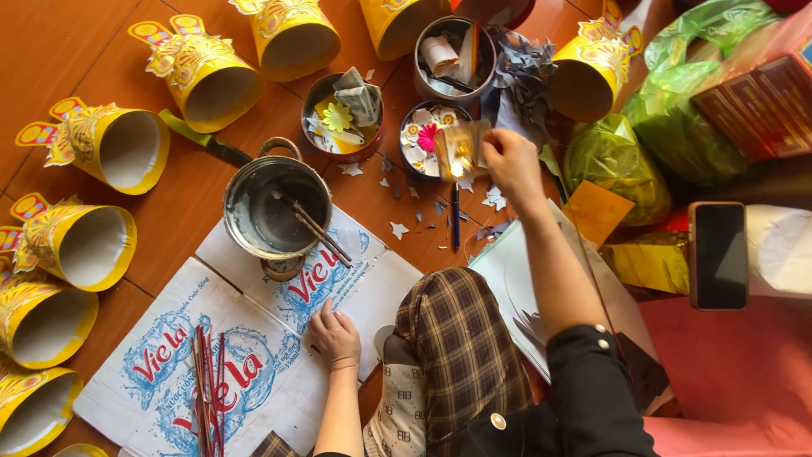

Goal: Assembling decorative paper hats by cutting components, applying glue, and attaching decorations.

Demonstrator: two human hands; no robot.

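Two bare hands worked at centre frame. Right hand (510, 161) pinched a small shiny gold paper piece (461, 151) above a round tin of paper flowers (425, 140). Left hand (335, 332) lay flat, fingers spread, on flattened printed cardboard (169, 372), below a dented metal pot (275, 207).

You are sitting on a reddish-brown tiled floor (76, 51). Flattened cardboard (254, 338) lies on it in front of you, with a metal pot (275, 207) standing on its far edge and a bundle of thin red sticks (207, 381) lying on its near part. Yellow paper cylinders (110, 144) stand in a curve along the left and top. Three small round tins (342, 118) of paper flowers sit beyond the pot, scraps of cut paper (397, 228) scattered near them. A green-handled knife (203, 140) lies beside the pot, and a pen (455, 216) lies near the scraps.
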